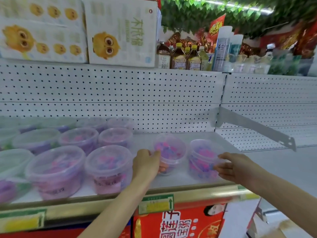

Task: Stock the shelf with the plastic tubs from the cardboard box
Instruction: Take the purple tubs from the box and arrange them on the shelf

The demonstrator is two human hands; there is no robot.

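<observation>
Two clear plastic tubs with pink and purple contents are on the white shelf (pixel 180 179), both tilted. My left hand (pixel 147 162) grips the left tub (pixel 169 152) from its left side. My right hand (pixel 231 166) holds the right tub (pixel 202 158) at its right side, fingers on the rim. Several more tubs (pixel 108 165) stand upright in rows on the left part of the shelf. The cardboard box is not in view.
A white pegboard back panel (pixel 137 93) rises behind the shelf. A metal bracket (pixel 257 127) slants down at the right, with another white shelf beyond it. Boxes and bottles (pixel 181 57) stand on the upper shelf. Red cartons (pixel 178 222) sit below the gold shelf edge.
</observation>
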